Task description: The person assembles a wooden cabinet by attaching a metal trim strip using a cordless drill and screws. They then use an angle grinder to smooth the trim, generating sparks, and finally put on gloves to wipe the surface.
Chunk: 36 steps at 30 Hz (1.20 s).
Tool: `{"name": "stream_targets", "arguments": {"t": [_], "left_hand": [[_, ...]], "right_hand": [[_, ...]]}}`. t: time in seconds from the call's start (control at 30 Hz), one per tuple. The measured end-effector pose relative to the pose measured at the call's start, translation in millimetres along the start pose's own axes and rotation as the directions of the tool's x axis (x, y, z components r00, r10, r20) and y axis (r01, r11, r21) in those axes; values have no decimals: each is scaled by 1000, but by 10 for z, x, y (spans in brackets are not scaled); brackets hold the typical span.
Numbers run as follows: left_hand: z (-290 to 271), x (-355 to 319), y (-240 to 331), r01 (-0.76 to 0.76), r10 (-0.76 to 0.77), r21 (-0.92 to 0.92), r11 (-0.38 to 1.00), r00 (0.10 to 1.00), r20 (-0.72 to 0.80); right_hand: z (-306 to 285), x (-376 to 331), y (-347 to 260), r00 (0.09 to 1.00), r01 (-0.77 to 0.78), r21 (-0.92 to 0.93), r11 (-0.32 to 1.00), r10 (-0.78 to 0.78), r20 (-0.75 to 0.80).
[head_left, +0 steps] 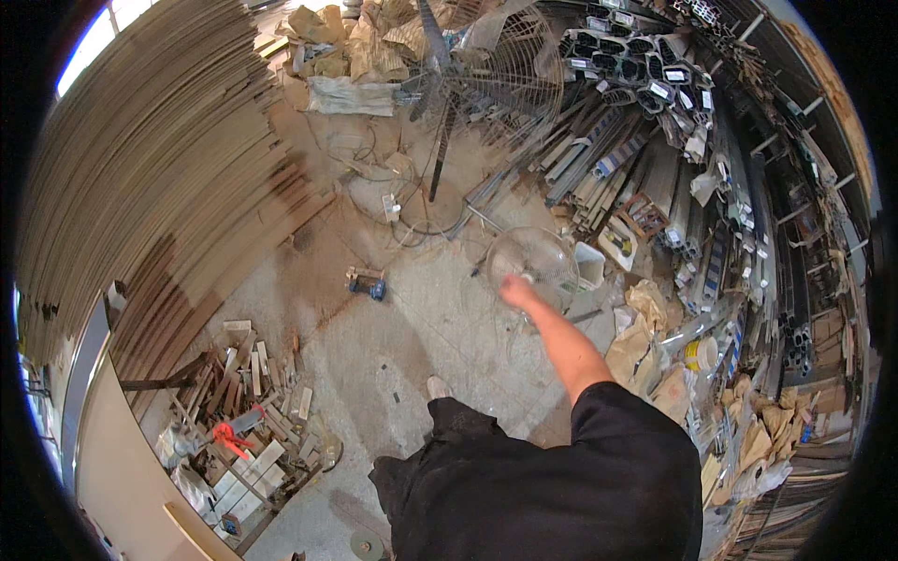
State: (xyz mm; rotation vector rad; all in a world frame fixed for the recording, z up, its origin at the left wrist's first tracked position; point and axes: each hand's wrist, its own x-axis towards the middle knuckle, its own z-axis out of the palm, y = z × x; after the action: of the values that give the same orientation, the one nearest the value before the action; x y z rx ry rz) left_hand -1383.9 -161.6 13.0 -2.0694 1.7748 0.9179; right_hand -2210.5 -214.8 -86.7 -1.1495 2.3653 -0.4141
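My right arm reaches forward from a black sleeve. At its end, my right hand (515, 292) overlaps the round wire guard of a small fan (552, 257) standing on the floor. The fingers look bunched together; what they hold, if anything, is hidden, and I cannot tell whether they touch the guard. A white bin (588, 266) stands just right of that fan. My left hand does not show. On the floor to the left of the fan lies a dark blue cordless drill (367, 283).
Stacked long boards (150, 187) fill the left. A large fan (449, 84) stands ahead on a pole, with cables around its base. Metal profiles (645, 70) crowd the right. A scrap pile (253, 369) with a red-orange caulking gun (229, 437) lies near left.
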Motion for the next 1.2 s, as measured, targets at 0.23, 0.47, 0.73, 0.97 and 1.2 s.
{"name": "stream_targets", "arguments": {"t": [0.23,0.47,0.73,0.97,1.2], "left_hand": [[66,577,1467,-75,75,-8,997,992,97],[146,1023,2290,-20,18,13,1000,989,144],[295,1424,3206,96,-107,68,993,976,188],[417,931,3560,312,-330,114,943,914,235],[644,363,3498,411,-438,150,899,850,294]], "right_hand": [[-2086,2295,708,859,-97,522,847,336,-386],[-3361,3143,699,866,-190,831,523,487,-108],[-4270,5048,282,995,-84,734,674,13,102],[-3759,6172,-500,982,50,804,593,-177,70],[-3547,6740,-467,968,-223,897,381,-21,249]]}}
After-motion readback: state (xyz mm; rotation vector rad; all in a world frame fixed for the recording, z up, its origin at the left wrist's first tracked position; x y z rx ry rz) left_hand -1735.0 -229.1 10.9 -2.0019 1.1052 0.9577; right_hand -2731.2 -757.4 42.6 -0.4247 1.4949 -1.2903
